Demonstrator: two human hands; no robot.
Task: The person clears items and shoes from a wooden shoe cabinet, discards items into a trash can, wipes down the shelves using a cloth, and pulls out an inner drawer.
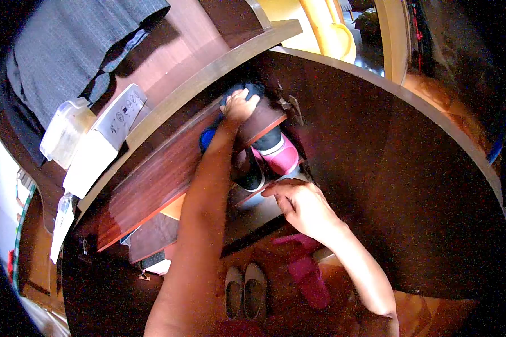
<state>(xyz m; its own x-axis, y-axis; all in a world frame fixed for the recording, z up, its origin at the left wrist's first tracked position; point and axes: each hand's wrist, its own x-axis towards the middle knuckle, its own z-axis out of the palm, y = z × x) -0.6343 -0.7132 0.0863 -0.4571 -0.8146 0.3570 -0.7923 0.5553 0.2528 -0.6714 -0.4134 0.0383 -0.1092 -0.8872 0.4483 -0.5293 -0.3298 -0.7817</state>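
My left hand (240, 106) reaches over the upper wooden shelf (166, 168) of a dark cabinet. Its fingers are curled on a dark shoe (253, 90), mostly hidden by the hand and shadow. Beside that wrist a blue item (208, 138) shows in part. Lower down, my right hand (305, 209) hovers in front of the lower shelf, index finger stretched out, thumb apart, nothing visible in it. Near its fingertips are a black shoe with a pale rim (248, 173) and a pink shoe (284, 159).
Beige flats (254, 289) and pink slippers (309, 281) lie on the floor below. On the cabinet top (180, 48) are grey cloth (78, 56), a plastic container (67, 132) and a white box (115, 121). A curved dark panel (388, 168) stands at right.
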